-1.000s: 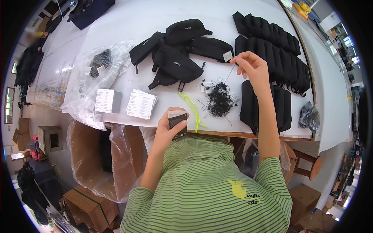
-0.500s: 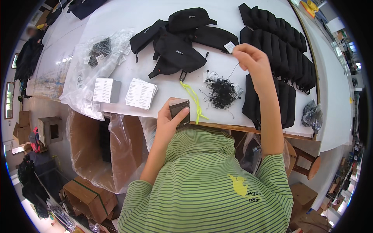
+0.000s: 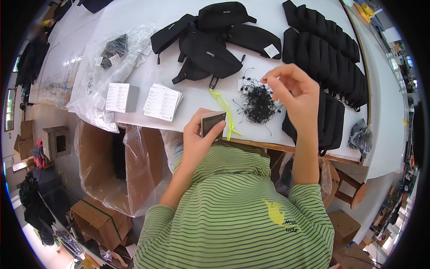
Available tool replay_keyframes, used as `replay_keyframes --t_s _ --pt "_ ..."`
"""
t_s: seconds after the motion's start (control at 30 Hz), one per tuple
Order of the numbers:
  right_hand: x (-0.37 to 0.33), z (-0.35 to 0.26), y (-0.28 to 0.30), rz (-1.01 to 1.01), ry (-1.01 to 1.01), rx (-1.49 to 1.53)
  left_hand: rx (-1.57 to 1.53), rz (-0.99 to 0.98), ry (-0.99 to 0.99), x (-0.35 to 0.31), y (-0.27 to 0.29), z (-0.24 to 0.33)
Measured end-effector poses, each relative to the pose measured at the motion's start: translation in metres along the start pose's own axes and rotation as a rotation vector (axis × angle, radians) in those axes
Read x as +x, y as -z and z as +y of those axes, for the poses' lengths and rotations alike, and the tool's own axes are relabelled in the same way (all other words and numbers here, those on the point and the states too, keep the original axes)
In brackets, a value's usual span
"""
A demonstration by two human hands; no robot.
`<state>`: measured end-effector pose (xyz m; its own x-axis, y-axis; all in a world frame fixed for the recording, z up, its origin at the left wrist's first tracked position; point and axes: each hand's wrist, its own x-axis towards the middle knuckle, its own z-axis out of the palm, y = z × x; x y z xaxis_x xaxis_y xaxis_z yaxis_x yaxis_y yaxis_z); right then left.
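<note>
My left hand (image 3: 197,136) is closed round a small stack of dark cards (image 3: 212,126) at the near table edge, thumb across the front. Raised at the right, my right hand (image 3: 298,92) has its fingers bent together by the upper right side of a tangle of black strings (image 3: 257,106); what is between the fingertips, if anything, is too small to make out. Several black zip pouches (image 3: 210,54) are heaped beyond. On the rightmost of them lies a white label (image 3: 271,50). A yellow-green cord (image 3: 227,117) hangs from a black clip (image 3: 213,82) at the heap's near side.
Two stacks of white printed cards (image 3: 117,97) (image 3: 162,103) stand left of my left hand. Clear plastic bags (image 3: 89,89) lie farther left. Rows of black pouches (image 3: 322,49) fill the right side, near a dark plastic-wrapped bundle (image 3: 359,136). Below the table stands a plastic-lined carton (image 3: 145,168).
My right hand has come down and nearer from beside the white label, and the string that stretched up to it no longer shows. My left hand keeps the cards, now turned slightly.
</note>
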<state>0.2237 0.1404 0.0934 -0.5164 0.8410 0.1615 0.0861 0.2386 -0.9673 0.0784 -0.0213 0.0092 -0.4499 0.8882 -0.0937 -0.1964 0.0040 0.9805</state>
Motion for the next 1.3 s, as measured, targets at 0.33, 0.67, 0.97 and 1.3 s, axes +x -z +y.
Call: replay_keyframes --t_s 0.33,0.67,0.97,1.3 --pt "-0.048 0.040 -0.044 -0.065 0.102 -0.163 0.330 0.059 -0.185 0.002 -0.014 0.010" --pt "-0.056 0.053 -0.049 0.035 0.322 -0.300 0.486 0.086 -0.353 0.004 -0.020 0.007" --pt "-0.059 0.044 -0.038 -0.091 0.191 -0.104 0.493 0.074 -0.499 0.003 -0.017 0.009" --pt "-0.061 0.041 -0.035 -0.135 0.215 -0.061 0.475 0.058 -0.554 0.001 -0.014 0.003"
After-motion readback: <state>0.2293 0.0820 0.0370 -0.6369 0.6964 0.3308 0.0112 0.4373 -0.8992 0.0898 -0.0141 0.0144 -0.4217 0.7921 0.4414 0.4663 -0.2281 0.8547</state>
